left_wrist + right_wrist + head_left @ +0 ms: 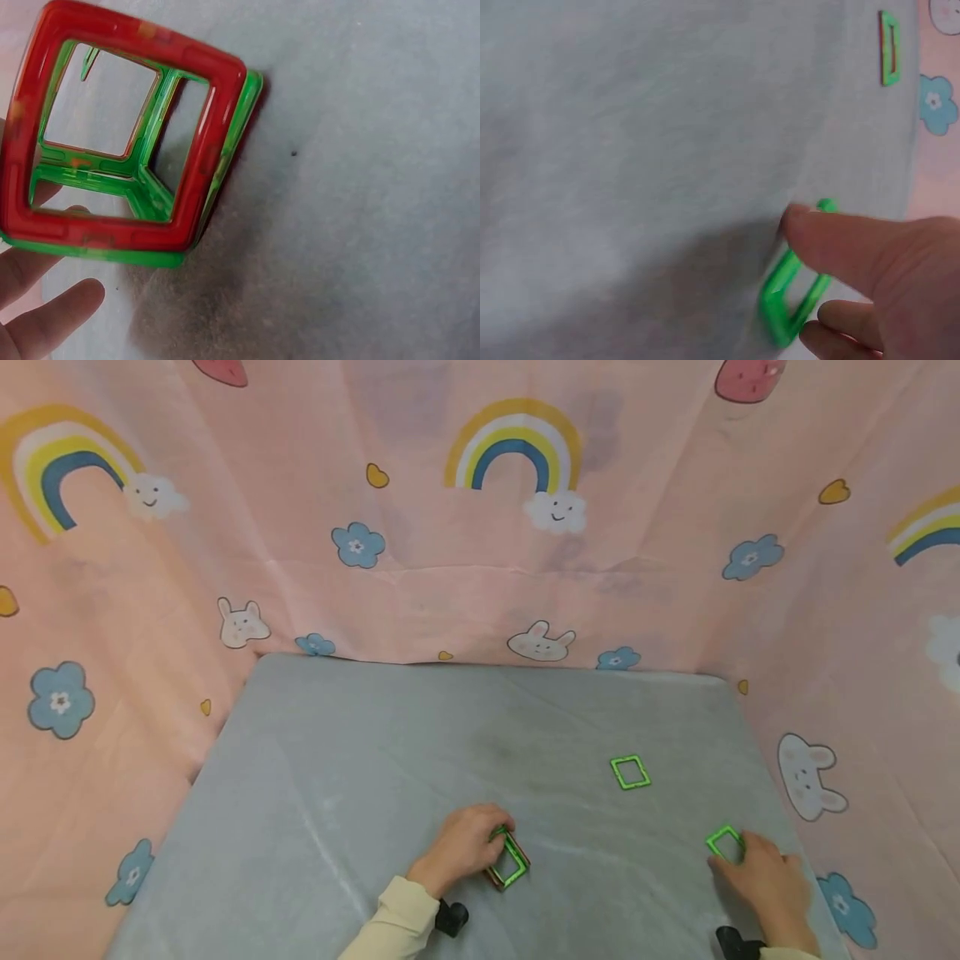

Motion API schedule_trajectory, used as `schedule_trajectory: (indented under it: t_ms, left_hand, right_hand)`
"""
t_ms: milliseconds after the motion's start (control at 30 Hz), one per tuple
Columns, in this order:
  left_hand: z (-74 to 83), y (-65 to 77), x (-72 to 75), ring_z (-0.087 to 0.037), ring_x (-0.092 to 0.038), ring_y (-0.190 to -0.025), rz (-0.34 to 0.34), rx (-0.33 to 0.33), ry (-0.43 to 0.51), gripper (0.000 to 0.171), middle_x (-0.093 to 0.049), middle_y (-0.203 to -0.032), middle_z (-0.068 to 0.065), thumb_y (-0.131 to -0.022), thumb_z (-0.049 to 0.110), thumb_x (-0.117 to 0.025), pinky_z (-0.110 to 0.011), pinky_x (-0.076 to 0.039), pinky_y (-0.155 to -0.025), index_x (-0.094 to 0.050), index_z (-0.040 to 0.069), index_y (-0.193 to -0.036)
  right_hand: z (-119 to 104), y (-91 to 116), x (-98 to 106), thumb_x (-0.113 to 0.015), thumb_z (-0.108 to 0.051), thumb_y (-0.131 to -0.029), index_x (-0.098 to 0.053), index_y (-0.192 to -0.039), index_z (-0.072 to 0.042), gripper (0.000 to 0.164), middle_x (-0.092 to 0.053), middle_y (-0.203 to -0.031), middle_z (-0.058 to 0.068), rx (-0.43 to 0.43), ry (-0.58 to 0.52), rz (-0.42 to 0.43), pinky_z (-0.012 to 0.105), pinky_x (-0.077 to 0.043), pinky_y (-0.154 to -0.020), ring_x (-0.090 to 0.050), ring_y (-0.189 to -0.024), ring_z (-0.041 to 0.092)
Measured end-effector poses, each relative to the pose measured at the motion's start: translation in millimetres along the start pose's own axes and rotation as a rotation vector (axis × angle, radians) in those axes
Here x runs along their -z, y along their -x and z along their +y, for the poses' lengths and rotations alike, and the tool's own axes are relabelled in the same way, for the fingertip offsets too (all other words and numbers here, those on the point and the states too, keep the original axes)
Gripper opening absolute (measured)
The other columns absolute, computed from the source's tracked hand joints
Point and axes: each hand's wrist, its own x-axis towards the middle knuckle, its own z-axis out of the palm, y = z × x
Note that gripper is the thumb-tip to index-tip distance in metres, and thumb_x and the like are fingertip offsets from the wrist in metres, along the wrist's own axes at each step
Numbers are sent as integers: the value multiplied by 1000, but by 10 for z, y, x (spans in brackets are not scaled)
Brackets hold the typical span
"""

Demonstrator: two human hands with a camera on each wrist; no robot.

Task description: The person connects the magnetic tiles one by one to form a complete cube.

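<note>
My left hand (463, 843) grips a small box-shaped frame of magnetic tiles (517, 852) near the middle front of the grey surface. In the left wrist view this frame shows a red square tile (212, 150) facing the camera, with green tiles forming the sides behind it. My left fingers (64, 315) reach along its left and lower side. Over at the right, my right hand (772, 885) pinches a green square tile (776, 296) at its edge, the thumb lying across it and partly hiding it.
Another green square tile (637, 786) lies flat farther back, between the two hands. The grey cloth-covered table (360, 735) ends at a pink curtain (450, 577) printed with rainbows, rabbits and flowers, which rises behind and on both sides.
</note>
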Motion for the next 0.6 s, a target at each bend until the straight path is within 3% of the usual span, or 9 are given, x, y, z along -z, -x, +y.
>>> schedule_trajectory:
  t_ms: [200, 600]
  left_hand:
    - [-21, -7, 5, -10, -67, -90, 13, 3, 5, 14, -71, -97, 8, -87, 12, -68, -27, -53, -76, -76, 18, -96]
    - [-64, 7, 22, -11, -67, -87, 51, 2, 0, 11, -72, -94, 6, -85, 12, -70, -27, -52, -75, -76, 17, -93]
  right_hand:
    - [95, -15, -75, -70, -39, -86, -38, -136, 10, 77, -41, -135, 35, -19, -29, -27, 64, -38, -80, -35, -111, 55]
    - [-2, 40, -104, -68, -33, -88, -42, -133, 12, 68, -44, -130, 36, -35, -17, 17, 64, -39, -82, -41, -110, 52]
